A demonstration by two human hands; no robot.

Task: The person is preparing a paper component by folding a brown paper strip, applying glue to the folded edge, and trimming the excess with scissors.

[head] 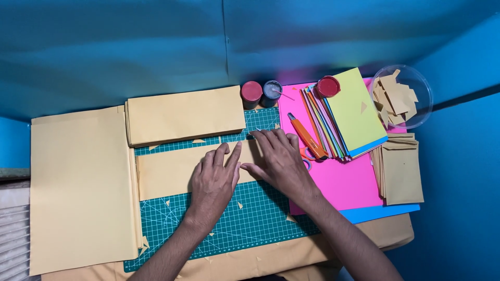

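A long strip of tan paper (166, 174) lies across a green cutting mat (245, 218). My left hand (214, 182) presses flat on the strip's right part, fingers spread. My right hand (278, 158) lies flat beside it on the strip's right end, thumb touching the left fingers. Neither hand holds anything. An orange utility knife (307, 138) lies just right of my right hand on a pink sheet (344, 182). Orange scissors are mostly hidden under the right hand.
A folded tan stack (185, 114) sits behind the mat and a large tan sheet (78, 187) to the left. Two glue pots (261, 93), a coloured paper stack (349, 114), a clear bowl of paper scraps (403, 96) and small tan envelopes (401, 171) are at the right.
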